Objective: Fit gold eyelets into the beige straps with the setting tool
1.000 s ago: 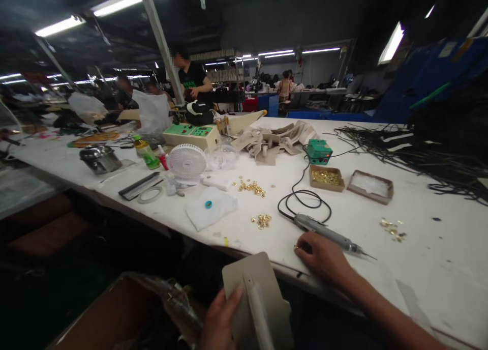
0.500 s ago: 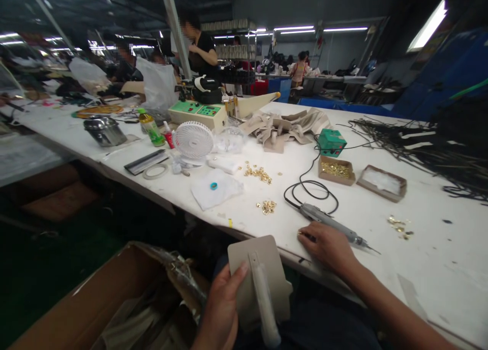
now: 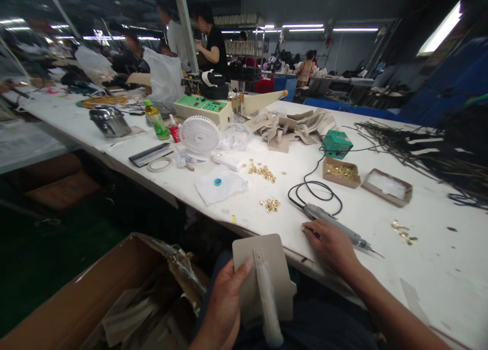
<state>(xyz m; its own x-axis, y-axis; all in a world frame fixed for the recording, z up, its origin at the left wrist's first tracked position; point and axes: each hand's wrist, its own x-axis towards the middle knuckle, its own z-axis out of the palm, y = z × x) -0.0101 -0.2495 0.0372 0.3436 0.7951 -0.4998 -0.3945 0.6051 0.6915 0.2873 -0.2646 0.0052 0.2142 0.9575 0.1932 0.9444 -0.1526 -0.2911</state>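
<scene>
My left hand (image 3: 224, 301) is closed around the left side of a beige leather-like panel (image 3: 281, 273), thumb on top, below the table's front edge. Along the panel runs a narrow strap (image 3: 268, 301) covered in clear film, with a small hole near its upper end. On the table edge rests my right hand (image 3: 333, 243), fingers pinched on a small gold metal piece (image 3: 304, 229), mostly hidden by the fingertips. Right behind that hand lies a grey electric screwdriver (image 3: 335, 227). A small pile of gold metal pieces (image 3: 271, 205) lies to its left.
More gold pieces (image 3: 263, 172) lie farther back, near a white fan (image 3: 200, 135). A cardboard tray of gold parts (image 3: 360, 183) stands before a green power box (image 3: 337, 144). Beige pieces (image 3: 280, 144) are heaped behind. An open carton (image 3: 102, 279) stands at lower left. People work beyond.
The view has turned slightly left, so the scene sits a little farther right. My hands keep their hold on the panel and the small gold piece.
</scene>
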